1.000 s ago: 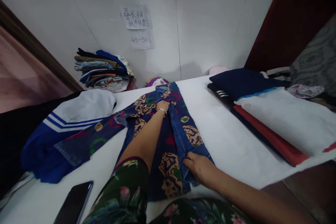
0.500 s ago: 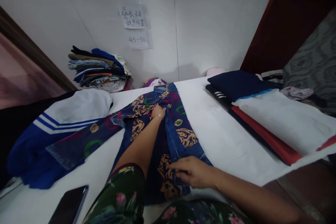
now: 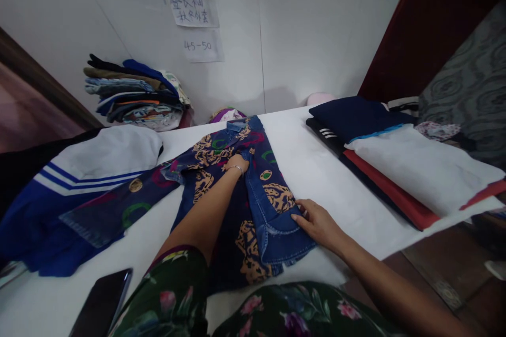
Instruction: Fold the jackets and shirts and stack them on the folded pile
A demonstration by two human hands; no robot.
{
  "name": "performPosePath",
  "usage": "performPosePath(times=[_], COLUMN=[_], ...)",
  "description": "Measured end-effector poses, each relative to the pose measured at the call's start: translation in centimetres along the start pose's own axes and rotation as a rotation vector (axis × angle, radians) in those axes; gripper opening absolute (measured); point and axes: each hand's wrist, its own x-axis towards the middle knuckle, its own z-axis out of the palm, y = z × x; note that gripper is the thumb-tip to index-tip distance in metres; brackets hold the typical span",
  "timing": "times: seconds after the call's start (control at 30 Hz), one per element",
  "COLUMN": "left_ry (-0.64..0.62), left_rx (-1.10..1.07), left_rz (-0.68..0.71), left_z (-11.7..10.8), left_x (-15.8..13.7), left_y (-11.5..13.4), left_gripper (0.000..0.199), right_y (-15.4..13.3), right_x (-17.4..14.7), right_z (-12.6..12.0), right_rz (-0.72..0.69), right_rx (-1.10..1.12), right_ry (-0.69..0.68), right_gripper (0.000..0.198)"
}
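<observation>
A dark blue denim shirt (image 3: 272, 224) with tan, green and magenta prints lies on the table, its collar toward the wall. One sleeve stretches out to the left, and the right side is folded inward over the front. My left hand (image 3: 238, 163) is closed on the cloth at mid-chest, beside the folded edge; a bracelet circles that wrist. My right hand (image 3: 316, 221) touches the shirt's right edge near the hem, thumb and forefinger spread apart on the fabric.
Folded clothes form a stack (image 3: 134, 95) at the back left. A blue-and-white striped jacket (image 3: 110, 160) is partly under the sleeve. More folded garments (image 3: 359, 116) lie right. A phone (image 3: 101, 303) rests front left. Handwritten papers (image 3: 195, 8) hang on the wall.
My right hand has moved up and right, from the lower front of the shirt to its right edge. The folded panel and hem now lie flatter. My left hand stays on the chest.
</observation>
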Motion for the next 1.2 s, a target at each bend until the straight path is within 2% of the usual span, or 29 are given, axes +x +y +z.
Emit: performPosePath(times=[0.23,0.37,0.43,0.5,0.63,0.7,0.77,0.8,0.9,0.97,1.13,1.2], left_ry=[0.043,0.094,0.102,0.056,-0.156,-0.183,-0.13,-0.091,-0.004,0.026,0.154,0.217], left_rx=[-0.034,-0.053,-0.086,-0.154,-0.198,-0.11,-0.002,0.049,0.175,0.213,0.163,0.114], left_rz=[0.049,0.069,0.149,0.313,0.658,0.764,0.815,0.821,0.804,0.794,0.835,0.86], left_z=[-1.0,-1.1,-0.7,-0.2,0.5,0.9,1.4,1.7,2.5,2.7,1.5,0.9], left_x=[-0.3,-2.2,-4.6,-8.1,-16.6,-20.0,-22.1,-22.7,-23.1,-22.9,-23.1,-23.3], left_y=[-1.1,-1.7,-1.8,-2.1,-3.4,-3.9,-3.9,-3.7,-2.8,-2.2,-1.9,-2.3], left_gripper=[0.024,0.024,0.027,0.033,0.031,0.04,0.048,0.046,0.023,0.011,0.016,0.015], right_y=[0.1,-0.6,-0.7,-0.4,0.9,1.7,2.3,2.4,2.4,2.0,1.0,0.9], right_x=[-1.6,-2.5,-2.9,-3.3,-4.1,-4.3,-4.3,-4.1,-3.3,-2.4,-0.8,-1.4], right_z=[2.2,2.5,2.1,1.6,1.3,1.7,2.0,2.0,1.5,0.8,0.0,-0.2], right_rz=[0.118,0.21,0.216,0.159,0.091,0.098,0.074,0.046,-0.026,-0.033,-0.101,-0.171], right_rx=[0.696,0.844,0.893,0.929,0.935,0.874,0.696,0.561,0.113,-0.078,-0.25,-0.277], right_ry=[-0.066,-0.128,-0.13,-0.118,-0.103,-0.097,-0.046,-0.001,0.128,0.129,0.048,0.074], right_gripper=[0.058,0.076,0.084,0.085,0.064,0.059,0.056,0.055,0.053,0.05,0.016,0.014])
